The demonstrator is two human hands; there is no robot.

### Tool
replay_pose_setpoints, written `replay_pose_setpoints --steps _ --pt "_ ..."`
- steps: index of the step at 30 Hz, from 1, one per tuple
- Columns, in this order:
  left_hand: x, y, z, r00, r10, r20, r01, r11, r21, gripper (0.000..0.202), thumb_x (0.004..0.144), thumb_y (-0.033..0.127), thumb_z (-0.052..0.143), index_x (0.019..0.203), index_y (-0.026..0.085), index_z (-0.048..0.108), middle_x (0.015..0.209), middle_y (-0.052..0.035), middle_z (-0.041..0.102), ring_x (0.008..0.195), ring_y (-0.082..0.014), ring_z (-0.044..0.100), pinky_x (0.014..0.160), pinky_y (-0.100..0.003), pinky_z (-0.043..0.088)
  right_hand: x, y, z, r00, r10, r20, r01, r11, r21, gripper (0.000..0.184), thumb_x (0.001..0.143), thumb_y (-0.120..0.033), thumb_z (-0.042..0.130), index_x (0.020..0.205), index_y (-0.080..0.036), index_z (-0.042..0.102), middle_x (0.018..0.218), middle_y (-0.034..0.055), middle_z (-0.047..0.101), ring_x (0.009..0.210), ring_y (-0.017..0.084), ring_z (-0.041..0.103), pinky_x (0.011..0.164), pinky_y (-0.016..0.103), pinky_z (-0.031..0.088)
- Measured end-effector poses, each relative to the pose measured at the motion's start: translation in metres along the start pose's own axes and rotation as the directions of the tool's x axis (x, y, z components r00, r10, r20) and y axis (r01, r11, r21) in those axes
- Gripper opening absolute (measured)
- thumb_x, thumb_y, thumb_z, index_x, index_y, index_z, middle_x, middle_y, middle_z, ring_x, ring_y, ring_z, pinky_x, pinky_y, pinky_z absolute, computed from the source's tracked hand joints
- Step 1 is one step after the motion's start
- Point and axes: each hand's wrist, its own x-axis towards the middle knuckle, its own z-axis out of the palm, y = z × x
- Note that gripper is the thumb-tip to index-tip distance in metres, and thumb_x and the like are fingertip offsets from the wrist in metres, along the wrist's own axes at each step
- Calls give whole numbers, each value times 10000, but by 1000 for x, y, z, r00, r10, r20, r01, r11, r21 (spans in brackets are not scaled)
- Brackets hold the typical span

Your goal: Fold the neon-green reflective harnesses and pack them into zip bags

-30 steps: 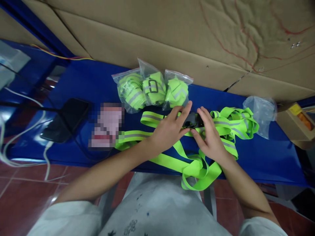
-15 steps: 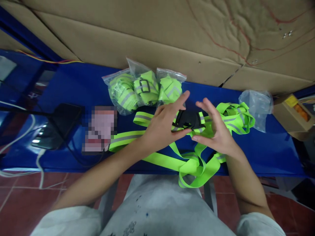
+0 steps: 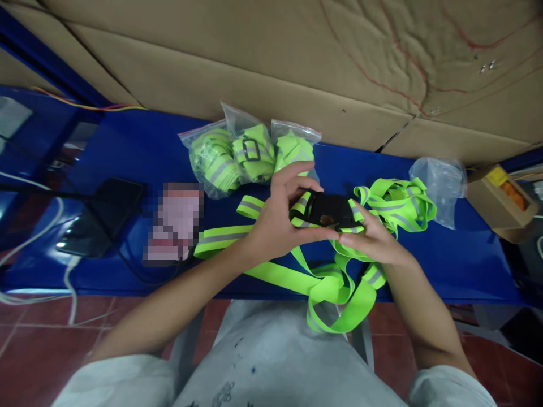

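Note:
A black buckle (image 3: 331, 209), threaded with yellow-green reflective strap, is held just above the table. My left hand (image 3: 275, 217) grips its left side, with the thumb along the lower edge and the fingers curled over the top. At the right end my right hand (image 3: 377, 240) is closed on the buckle, thumb below; its other fingers are partly hidden. Loose reflective strap (image 3: 335, 289) hangs in loops under both hands and over the table's front edge. More strap lies bunched (image 3: 403, 203) beyond my right hand.
Several clear bags of rolled reflective strap (image 3: 250, 152) lie at the back of the blue table (image 3: 462, 271). An empty plastic bag (image 3: 441, 189) and a cardboard box (image 3: 503, 198) are on the right. A phone (image 3: 91, 229) and cables lie left, beside a blurred-out item (image 3: 176, 220).
Both hands have closed in on the buckle from either side and now grip it. Before, the fingers were spread around it. The bunched strap on the right barely shifted.

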Motion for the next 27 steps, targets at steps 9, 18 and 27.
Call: replay_pose_setpoints --steps 9,18,27 --pt "11 21 -8 686 -629 366 713 683 -161 1197 693 375 946 1651 316 232 1219 -76 713 1123 -258 700 1033 -430 539 2 9 3 964 91 -251 -23 965 262 558 671 -682 878 976 -250 702 777 16 681 705 208 661 739 403 619" --pt "6 21 5 757 -559 338 624 772 -120 308 842 449 808 1008 192 773 1012 -36 790 953 -199 735 902 -327 583 2 8 6 988 137 -76 -111 955 276 584 693 -730 835 942 -225 679 613 -24 578 516 139 536 476 286 451" --pt "7 24 1 802 -567 190 593 714 -372 345 761 501 896 874 204 761 897 -27 791 876 -216 766 927 -402 633 3 -16 -11 968 176 180 -194 977 86 662 727 -481 916 1304 -248 691 1191 62 757 1042 248 739 869 364 622"
